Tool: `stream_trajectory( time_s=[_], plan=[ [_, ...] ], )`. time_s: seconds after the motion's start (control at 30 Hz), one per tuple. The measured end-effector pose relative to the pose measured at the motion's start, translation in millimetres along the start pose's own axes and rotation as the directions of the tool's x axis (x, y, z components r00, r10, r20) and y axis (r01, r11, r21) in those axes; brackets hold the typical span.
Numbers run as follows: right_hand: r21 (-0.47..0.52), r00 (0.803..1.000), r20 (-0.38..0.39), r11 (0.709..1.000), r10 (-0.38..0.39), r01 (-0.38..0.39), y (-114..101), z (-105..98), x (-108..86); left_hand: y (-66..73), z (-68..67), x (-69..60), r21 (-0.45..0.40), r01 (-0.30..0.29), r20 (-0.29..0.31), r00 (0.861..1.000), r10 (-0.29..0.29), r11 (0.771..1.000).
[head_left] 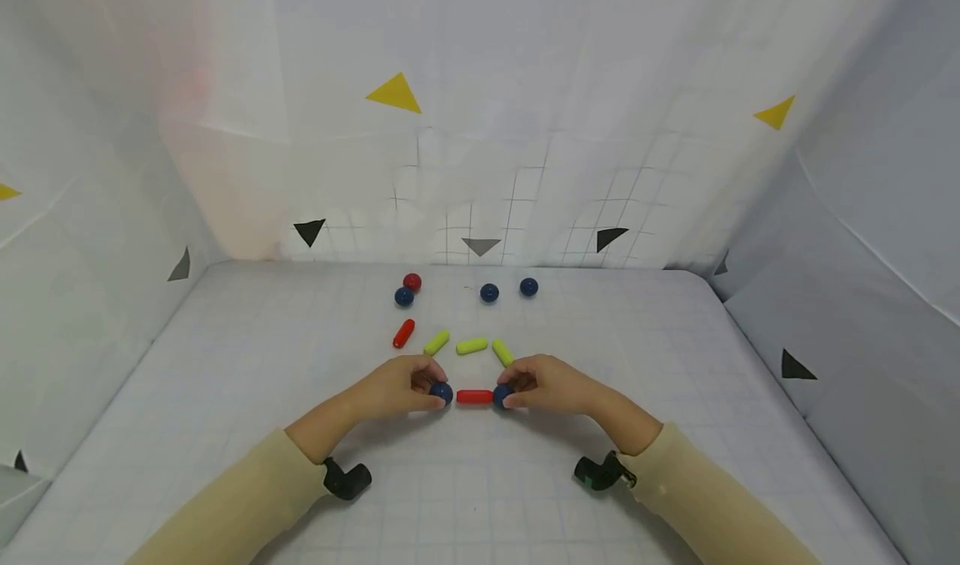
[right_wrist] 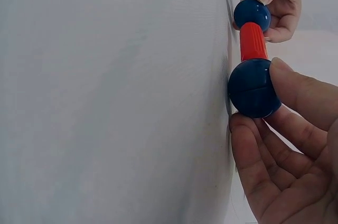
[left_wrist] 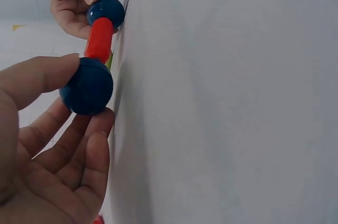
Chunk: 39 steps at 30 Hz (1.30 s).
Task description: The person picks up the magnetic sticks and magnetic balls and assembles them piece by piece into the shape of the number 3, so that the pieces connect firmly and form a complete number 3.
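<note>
My left hand point(head_left: 397, 387) pinches a dark blue ball point(head_left: 442, 393) between thumb and fingers, low over the white table. Opposite it, my right hand point(head_left: 551, 386) pinches another blue ball point(right_wrist: 254, 88) the same way. Between the two balls lies a red ribbed rod point(head_left: 474, 397), lined up with both. Its right end meets the right ball. In the head view a narrow gap shows between its left end and the left ball. The left wrist view has the near blue ball point(left_wrist: 87, 86) in front of the rod, hiding whether they touch.
Beyond the hands lie yellow-green rods point(head_left: 472, 346) and a red rod point(head_left: 403, 333). Farther back, a red ball point(head_left: 412, 282) stands against a blue ball point(head_left: 404, 297). Two more blue balls, one left point(head_left: 489, 292) and one right point(head_left: 528, 287), sit near the back wall.
</note>
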State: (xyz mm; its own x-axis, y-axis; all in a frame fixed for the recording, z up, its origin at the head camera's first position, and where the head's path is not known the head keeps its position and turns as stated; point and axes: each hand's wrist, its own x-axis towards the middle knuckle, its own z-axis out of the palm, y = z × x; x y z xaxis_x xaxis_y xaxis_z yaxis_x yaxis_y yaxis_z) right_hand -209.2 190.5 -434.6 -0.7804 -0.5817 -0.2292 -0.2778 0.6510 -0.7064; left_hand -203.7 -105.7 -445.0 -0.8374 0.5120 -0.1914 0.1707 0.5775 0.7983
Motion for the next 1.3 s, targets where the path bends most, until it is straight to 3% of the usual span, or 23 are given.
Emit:
stream_trajectory(
  time_s=[1.3],
  plan=[
    [0.01,1.0,-0.009,1.0,0.01,-0.009,0.8,1.9,0.4,1.6,6.8,-0.2,0.013,-0.004,-0.001,1.0,0.004,1.0]
  ],
)
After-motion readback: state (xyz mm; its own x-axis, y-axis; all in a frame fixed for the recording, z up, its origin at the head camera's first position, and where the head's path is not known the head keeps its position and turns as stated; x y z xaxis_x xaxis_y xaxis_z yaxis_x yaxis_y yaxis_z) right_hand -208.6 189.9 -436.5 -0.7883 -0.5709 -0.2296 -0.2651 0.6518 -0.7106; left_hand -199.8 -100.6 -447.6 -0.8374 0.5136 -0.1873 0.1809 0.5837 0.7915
